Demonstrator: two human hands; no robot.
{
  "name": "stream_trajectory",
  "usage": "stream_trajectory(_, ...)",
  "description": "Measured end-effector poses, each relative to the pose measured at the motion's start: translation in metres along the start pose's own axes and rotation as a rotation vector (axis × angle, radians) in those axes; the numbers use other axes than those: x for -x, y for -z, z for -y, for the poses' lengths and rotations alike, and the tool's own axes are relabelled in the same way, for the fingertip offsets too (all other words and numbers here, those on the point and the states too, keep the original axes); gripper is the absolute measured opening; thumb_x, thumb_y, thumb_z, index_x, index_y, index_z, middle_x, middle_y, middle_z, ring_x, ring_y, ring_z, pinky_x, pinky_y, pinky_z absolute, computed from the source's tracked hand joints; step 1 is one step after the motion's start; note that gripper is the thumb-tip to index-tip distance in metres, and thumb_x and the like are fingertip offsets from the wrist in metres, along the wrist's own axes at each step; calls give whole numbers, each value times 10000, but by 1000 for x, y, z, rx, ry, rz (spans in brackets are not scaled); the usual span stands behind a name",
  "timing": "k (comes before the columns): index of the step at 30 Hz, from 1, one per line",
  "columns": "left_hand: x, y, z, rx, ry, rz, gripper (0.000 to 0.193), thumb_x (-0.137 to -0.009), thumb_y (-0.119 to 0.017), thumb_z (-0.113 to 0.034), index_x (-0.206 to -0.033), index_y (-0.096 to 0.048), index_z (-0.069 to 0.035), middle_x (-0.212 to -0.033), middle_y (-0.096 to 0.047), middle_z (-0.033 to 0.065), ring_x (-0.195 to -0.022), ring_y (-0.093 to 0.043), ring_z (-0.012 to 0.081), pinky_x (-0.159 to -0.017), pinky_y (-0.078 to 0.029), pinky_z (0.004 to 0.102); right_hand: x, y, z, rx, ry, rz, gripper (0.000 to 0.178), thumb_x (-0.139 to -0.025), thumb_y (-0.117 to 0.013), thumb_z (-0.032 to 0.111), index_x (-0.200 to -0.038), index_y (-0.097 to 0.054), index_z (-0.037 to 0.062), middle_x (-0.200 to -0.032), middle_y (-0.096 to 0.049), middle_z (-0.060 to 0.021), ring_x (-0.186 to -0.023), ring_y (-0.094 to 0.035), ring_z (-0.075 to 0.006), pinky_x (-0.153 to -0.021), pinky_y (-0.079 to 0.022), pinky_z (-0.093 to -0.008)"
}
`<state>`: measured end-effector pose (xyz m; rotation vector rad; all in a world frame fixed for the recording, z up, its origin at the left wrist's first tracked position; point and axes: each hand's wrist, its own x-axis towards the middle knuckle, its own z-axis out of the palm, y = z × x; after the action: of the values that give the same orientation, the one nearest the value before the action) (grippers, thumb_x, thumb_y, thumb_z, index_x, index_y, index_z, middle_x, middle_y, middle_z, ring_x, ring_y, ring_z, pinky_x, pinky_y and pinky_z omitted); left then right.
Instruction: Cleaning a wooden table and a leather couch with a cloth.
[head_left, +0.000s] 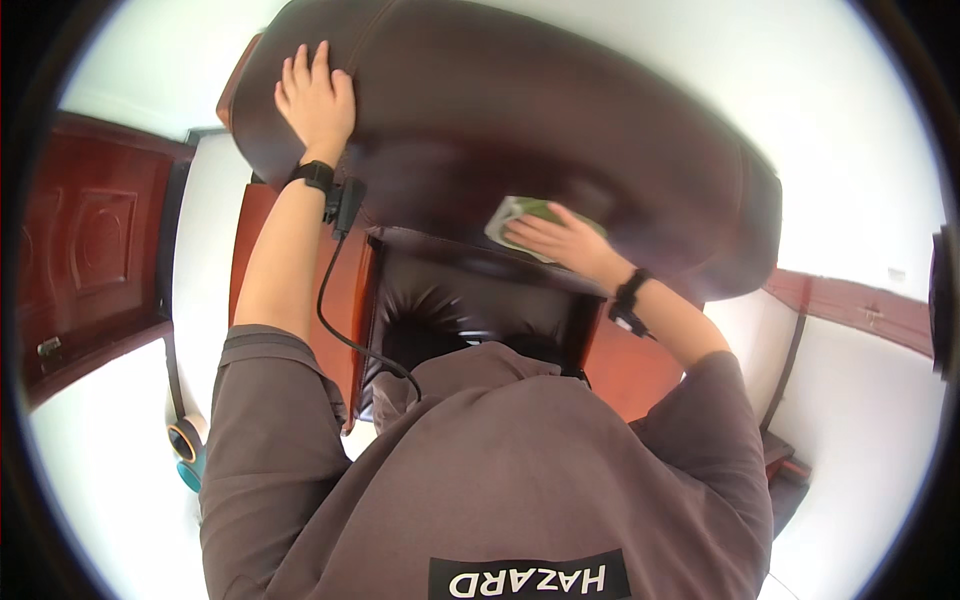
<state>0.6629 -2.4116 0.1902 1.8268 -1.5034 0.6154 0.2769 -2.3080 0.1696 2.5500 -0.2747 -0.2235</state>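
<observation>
My left hand (pixel 318 103) lies flat with fingers spread on the far left end of a wide, padded brown leather backrest (pixel 480 110). Nearer the middle, my right hand (pixel 562 240) holds a folded green and whitish cloth (pixel 530 208) against the lower front part of the leather. Its fingers stretch over the cloth, and part of the cloth is hidden beneath them. Dark bands circle both wrists, and a black cable (pixel 322 300) runs from the left one toward my chest.
Below the backrest is a dark, tufted leather panel (pixel 430 290) between reddish wooden boards (pixel 630 365). A red-brown panelled door (pixel 95 250) stands at the left. Low on the left sits a round teal and black object (pixel 187 450). White wall surrounds the backrest.
</observation>
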Motion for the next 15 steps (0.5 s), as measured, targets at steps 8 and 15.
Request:
stream_trajectory(8, 4, 6, -10, 30, 55, 26, 449, -809, -451, -260, -1245, -494, -163, -1323, -426, 99, -1263, -323, 294, -1034, -197, 478, -213, -1, 49, 50, 95, -103, 544, -862, -377, 239, -1377, -308, 77, -1460, -233, -10, -1360, -153, -186, -1130, -49, -428)
stream_trajectory(15, 10, 9, -13, 97, 65, 30, 460, -791, -437, -204, -1242, -492, -134, -1312, -423, 102, -1256, -320, 306, -1041, -172, 466, -269, -15, 90, 296, 133, -62, 564, -888, -330, 219, -1407, -198, 43, -1490, -134, -28, -1368, -118, -179, -1137, -43, -357)
